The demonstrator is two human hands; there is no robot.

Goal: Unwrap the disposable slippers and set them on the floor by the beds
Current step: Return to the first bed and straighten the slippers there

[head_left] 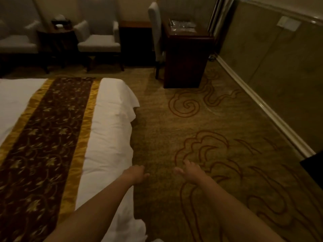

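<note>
Both my arms stretch forward over the carpet beside a bed [108, 130] with white sheets and a brown-and-gold runner [45, 137]. My left hand [137, 173] hangs at the bed's edge with its fingers loosely curled and nothing in it. My right hand [191, 170] is a little further right, fingers spread, holding nothing. No slippers or wrapping show anywhere in view.
Patterned olive carpet [201, 123] fills the floor to the right of the bed. A dark wooden desk [185, 55] with a pale chair [155, 32] stands ahead. Two grey armchairs [99, 42] and a small dark table [57, 41] line the far wall. The wall's white skirting [262, 103] runs along the right.
</note>
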